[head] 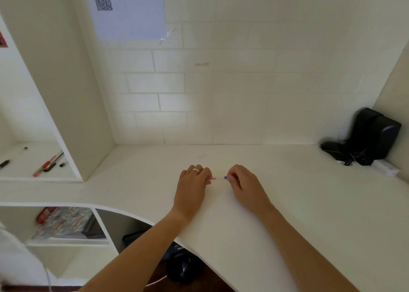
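Both my hands rest on the white desk near its middle. My left hand, with a white ring on one finger, pinches a thin pink piece at its fingertips. My right hand pinches a small blue piece. The pink and blue tips point at each other, a small gap apart, just above the desk. Most of each piece is hidden inside the fingers, so I cannot tell whether they are a pen and its cap.
A black speaker with cables stands in the desk's far right corner beside a small white box. On the left shelf lie red and black pens. A patterned book lies in the lower cubby. A dark object sits under the desk.
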